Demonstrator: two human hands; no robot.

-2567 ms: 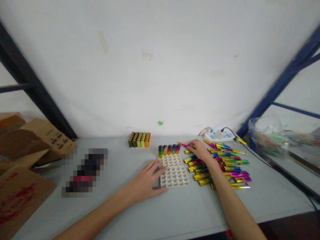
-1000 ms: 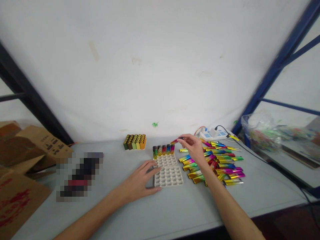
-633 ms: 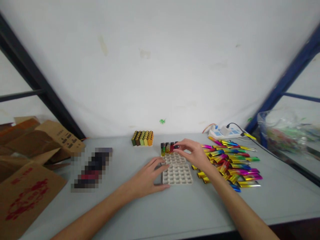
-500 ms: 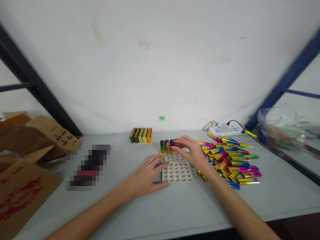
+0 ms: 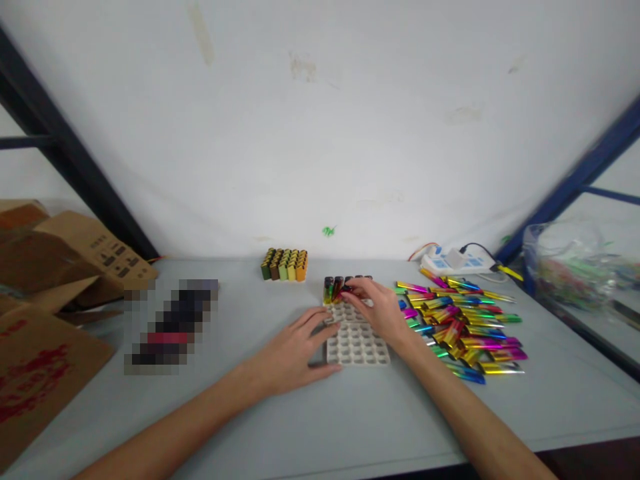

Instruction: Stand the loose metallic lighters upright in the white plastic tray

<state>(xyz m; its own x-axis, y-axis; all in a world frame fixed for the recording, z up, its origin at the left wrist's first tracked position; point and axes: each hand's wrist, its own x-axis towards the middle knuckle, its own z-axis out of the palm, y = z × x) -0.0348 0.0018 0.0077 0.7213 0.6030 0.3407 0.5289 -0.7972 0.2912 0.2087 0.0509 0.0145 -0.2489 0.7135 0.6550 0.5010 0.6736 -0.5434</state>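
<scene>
A pale tray [image 5: 358,348] with rows of square holes lies in front of me. Shiny lighters [image 5: 329,291] with dark tops stand upright in its far rows, partly covered by my fingers. My right hand [image 5: 384,312] reaches over the tray's far part, thumb and fingers pinched on a lighter [image 5: 346,291] beside the standing ones. My left hand [image 5: 295,350] rests at the tray's left edge, its fingers apart and holding nothing. To the right of the tray, a loose pile of metallic, many-coloured lighters [image 5: 460,327] lies on the table.
A block of upright green, brown and orange lighters [image 5: 284,265] stands near the wall. Open cardboard boxes [image 5: 45,333] are on the left, beside a blurred dark object [image 5: 175,323]. A power strip [image 5: 455,259] and a clear plastic bag [image 5: 570,267] are at the right.
My right hand has lowered the lighter toward the tray's far rows, beside the standing ones. My left hand keeps its place at the tray's edge. The view has shifted slightly.
</scene>
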